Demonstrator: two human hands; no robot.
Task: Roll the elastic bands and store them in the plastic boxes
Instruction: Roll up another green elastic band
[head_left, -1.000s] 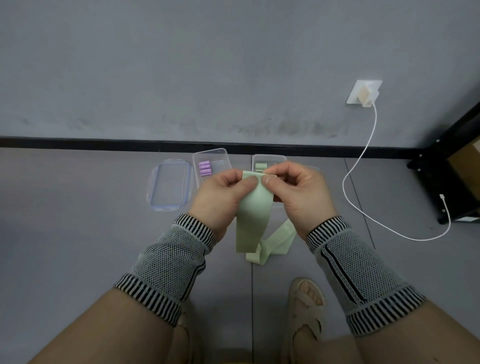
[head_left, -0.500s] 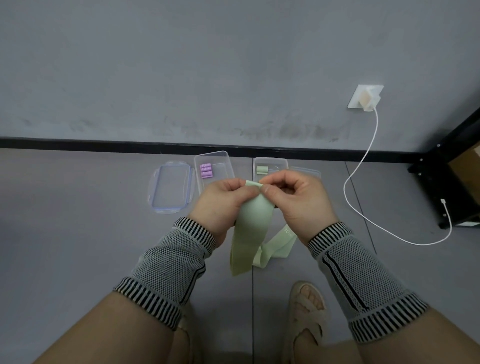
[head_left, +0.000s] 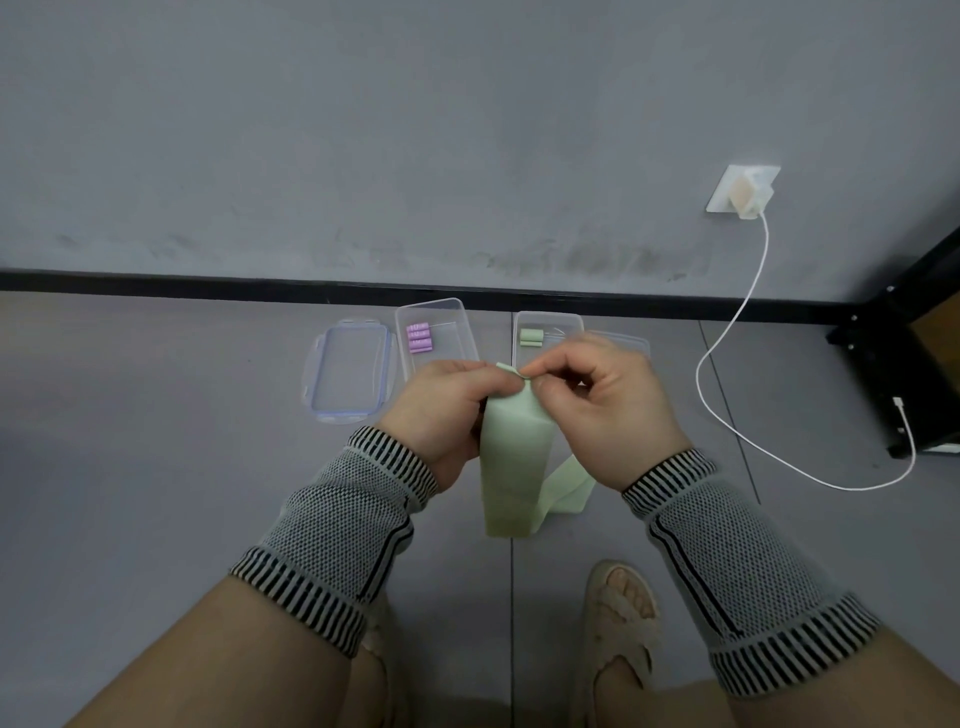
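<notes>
Head view: the left hand (head_left: 451, 410) and right hand (head_left: 597, 402) are both pinching the top end of the green band (head_left: 514, 462), which is hanging straight down from the fingertips, its long axis vertical, the boxes (head_left: 435, 332) lying just beyond.

Grey floor (head_left: 156, 493) bears two boxes (head_left: 435, 332), lid (head_left: 349, 379), cable (head_left: 727, 410).

A pale green elastic band (head_left: 514, 467) hangs at centre frame, its top edge folded over, its tail trailing lower right. Above it two clear plastic boxes sit open: the left box (head_left: 436, 332) holds purple rolls (head_left: 420, 338), the right box (head_left: 548, 332) green rolls (head_left: 531, 338).
</notes>
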